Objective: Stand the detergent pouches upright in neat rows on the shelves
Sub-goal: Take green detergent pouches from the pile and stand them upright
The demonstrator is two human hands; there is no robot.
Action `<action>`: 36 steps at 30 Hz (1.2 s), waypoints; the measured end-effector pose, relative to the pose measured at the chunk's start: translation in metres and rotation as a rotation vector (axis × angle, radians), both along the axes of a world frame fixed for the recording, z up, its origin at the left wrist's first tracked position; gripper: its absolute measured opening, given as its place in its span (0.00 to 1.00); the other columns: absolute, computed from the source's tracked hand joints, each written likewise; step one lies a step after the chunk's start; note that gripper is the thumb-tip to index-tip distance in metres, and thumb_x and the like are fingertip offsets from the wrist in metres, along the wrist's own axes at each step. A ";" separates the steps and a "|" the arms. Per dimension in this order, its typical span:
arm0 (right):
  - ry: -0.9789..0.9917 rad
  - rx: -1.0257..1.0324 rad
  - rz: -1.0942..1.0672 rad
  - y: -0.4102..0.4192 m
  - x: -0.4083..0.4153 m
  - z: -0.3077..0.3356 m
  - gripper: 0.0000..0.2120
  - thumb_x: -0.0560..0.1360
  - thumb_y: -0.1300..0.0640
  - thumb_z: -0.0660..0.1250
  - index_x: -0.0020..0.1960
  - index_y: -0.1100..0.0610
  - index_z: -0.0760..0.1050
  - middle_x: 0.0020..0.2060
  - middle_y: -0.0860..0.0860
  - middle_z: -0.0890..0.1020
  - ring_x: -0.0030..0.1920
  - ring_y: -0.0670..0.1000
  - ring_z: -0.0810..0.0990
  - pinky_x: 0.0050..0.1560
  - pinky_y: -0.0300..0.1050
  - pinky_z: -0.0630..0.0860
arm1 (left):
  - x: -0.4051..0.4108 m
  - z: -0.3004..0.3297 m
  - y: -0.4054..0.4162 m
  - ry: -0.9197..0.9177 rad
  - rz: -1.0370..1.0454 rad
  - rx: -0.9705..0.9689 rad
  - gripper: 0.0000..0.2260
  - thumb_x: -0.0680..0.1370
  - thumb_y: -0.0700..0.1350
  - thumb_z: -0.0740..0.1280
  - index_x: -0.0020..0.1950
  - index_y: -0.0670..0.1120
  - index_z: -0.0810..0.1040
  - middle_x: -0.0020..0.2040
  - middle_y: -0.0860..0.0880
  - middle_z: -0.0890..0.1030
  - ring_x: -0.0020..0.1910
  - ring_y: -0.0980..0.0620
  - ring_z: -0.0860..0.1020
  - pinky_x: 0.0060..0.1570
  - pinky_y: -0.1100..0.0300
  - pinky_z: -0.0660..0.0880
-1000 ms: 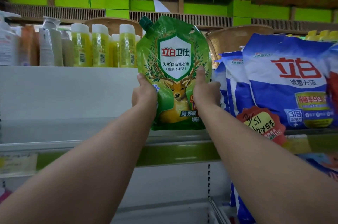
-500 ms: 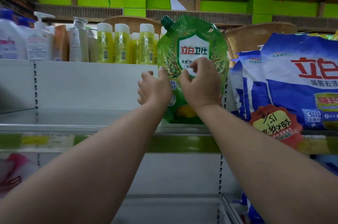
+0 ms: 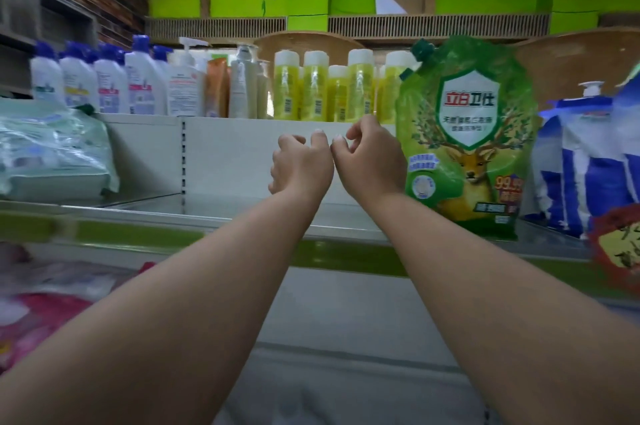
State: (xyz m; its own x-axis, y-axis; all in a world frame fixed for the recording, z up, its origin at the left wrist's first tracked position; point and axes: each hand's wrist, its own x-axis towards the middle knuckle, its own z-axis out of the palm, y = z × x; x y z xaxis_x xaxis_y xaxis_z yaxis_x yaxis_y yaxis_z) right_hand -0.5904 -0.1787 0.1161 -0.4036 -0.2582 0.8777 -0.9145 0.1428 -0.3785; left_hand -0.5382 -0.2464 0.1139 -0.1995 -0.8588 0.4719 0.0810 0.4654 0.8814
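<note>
Shop shelving fills my view; on the white metal shelf [image 3: 242, 213] the green spouted detergent pouch [image 3: 465, 147] stands upright at right of frame, just right of my right hand [image 3: 369, 161], nearer than my left hand [image 3: 299, 166]. Both are loosely curled, empty.

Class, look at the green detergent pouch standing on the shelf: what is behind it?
Behind the green detergent pouch rise the white back panel and, above it, yellow bottles on the upper shelf. Whatever stands directly behind the pouch is covered.
</note>
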 end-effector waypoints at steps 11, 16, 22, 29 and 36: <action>-0.074 0.003 0.122 -0.083 0.094 -0.004 0.06 0.75 0.53 0.62 0.47 0.56 0.70 0.42 0.50 0.78 0.42 0.53 0.75 0.40 0.43 0.67 | 0.107 0.000 -0.080 -0.010 0.134 -0.011 0.15 0.78 0.55 0.57 0.58 0.46 0.70 0.58 0.45 0.76 0.58 0.43 0.74 0.63 0.44 0.68; -0.083 0.023 0.171 -0.122 0.138 -0.013 0.06 0.75 0.53 0.62 0.45 0.55 0.69 0.39 0.49 0.76 0.41 0.52 0.73 0.38 0.42 0.65 | 0.151 -0.010 -0.116 -0.011 0.189 -0.008 0.14 0.78 0.56 0.58 0.56 0.47 0.70 0.56 0.45 0.77 0.56 0.43 0.75 0.61 0.44 0.70; -0.080 0.059 0.242 -0.165 0.182 -0.019 0.06 0.76 0.53 0.63 0.45 0.55 0.68 0.39 0.49 0.76 0.40 0.51 0.73 0.33 0.40 0.64 | 0.206 -0.019 -0.156 -0.043 0.269 0.009 0.12 0.79 0.55 0.58 0.55 0.48 0.69 0.56 0.46 0.76 0.56 0.44 0.74 0.62 0.46 0.69; -0.079 0.197 0.313 -0.213 0.211 -0.017 0.11 0.75 0.49 0.63 0.49 0.54 0.66 0.43 0.49 0.75 0.43 0.51 0.73 0.41 0.43 0.66 | 0.258 -0.027 -0.213 -0.042 0.408 0.060 0.17 0.78 0.56 0.59 0.59 0.46 0.71 0.59 0.44 0.75 0.57 0.42 0.74 0.60 0.46 0.71; -0.034 0.370 0.338 -0.271 0.240 -0.007 0.26 0.74 0.41 0.64 0.62 0.59 0.67 0.58 0.54 0.75 0.57 0.56 0.75 0.56 0.52 0.72 | 0.292 -0.022 -0.250 -0.007 0.497 0.116 0.17 0.78 0.55 0.59 0.60 0.45 0.71 0.61 0.43 0.74 0.59 0.41 0.73 0.61 0.48 0.70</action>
